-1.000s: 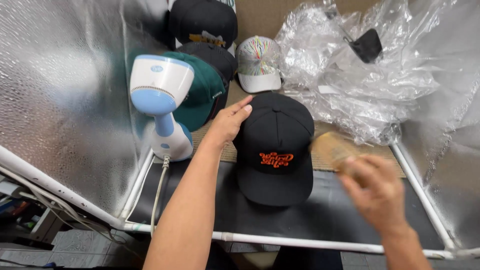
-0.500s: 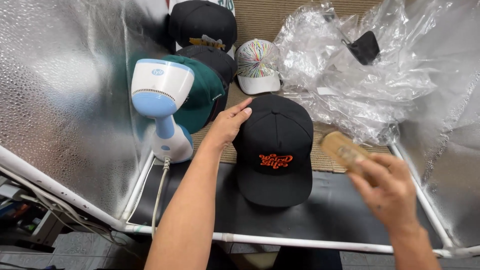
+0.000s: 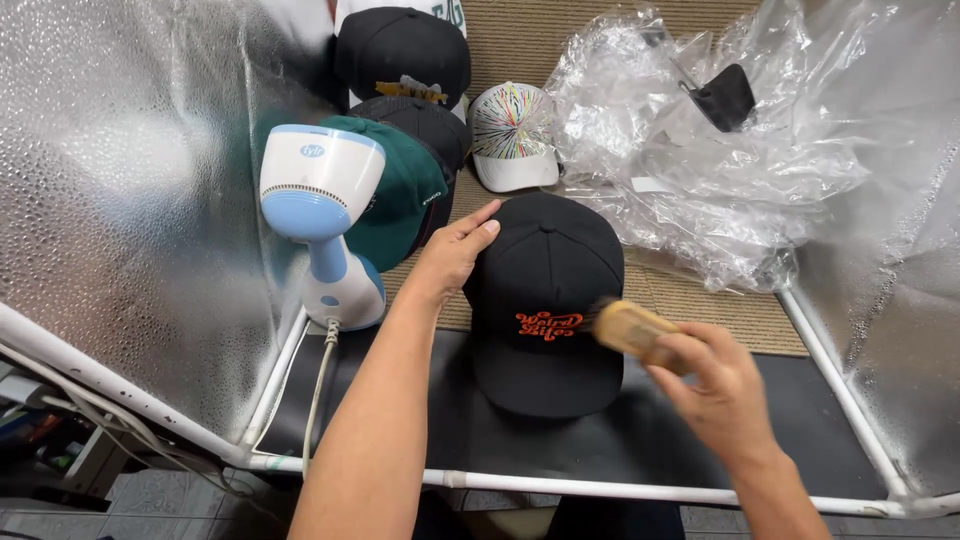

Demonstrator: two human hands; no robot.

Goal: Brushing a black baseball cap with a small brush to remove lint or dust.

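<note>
Count: 5 caps total, 1 steamer, 1 brush, 1 heap of plastic wrap.

Black cap w/ orange stitched logo lies flat, brim toward the person, half on the woven mat, half on the black base sheet.

L hand: fingers nearly straight & together, palm down, tips pressing on the crown's left side. No grip, just flat contact.

R hand: fingers curled tight round the rear end of a wooden brush. Brush sticks out past the fingertips toward the L hand; bristle end sits at the cap's right edge, just beside the logo. Blurred, so can't tell if bristles actually touch the fabric.

Other 4 caps, all beyond the L fingertips: green cap & black cap overlapping, another black cap w/ gold front behind them, white cap w/ multicolour streaks to the right of that stack.

White/blue handheld steamer stands upright just outside the L hand, leaning against the green cap, cord running down off the edge.

Clear plastic wrap heaped beyond the R fingers; 1 dark item sits in it, kind unclear.

All inside a foil-walled enclosure on a white pipe frame.
</note>
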